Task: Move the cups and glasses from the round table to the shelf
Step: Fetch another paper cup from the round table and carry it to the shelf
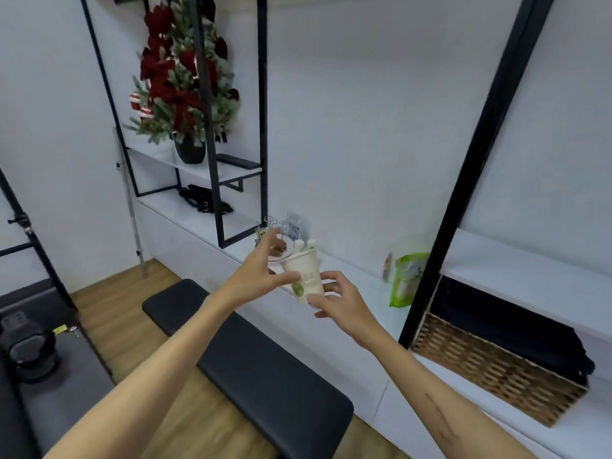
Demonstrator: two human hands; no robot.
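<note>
A white paper cup [303, 274] with a green print is held tilted in the air, just in front of the long white shelf [361, 276]. My right hand [337, 301] grips its lower part from the right and below. My left hand [260, 271] reaches in from the left; its thumb touches the cup's side while its fingers stretch up past the rim. Two small white bottles [305, 245] stand on the shelf right behind the cup. The round table is out of view.
A wire glass rack [271, 226] with a plate and a QR-code sign stands on the shelf behind my left hand. A green bag [407, 279] stands to the right by a black post. A black padded bench [248, 359] lies below my arms. A wicker basket [496, 366] sits lower right.
</note>
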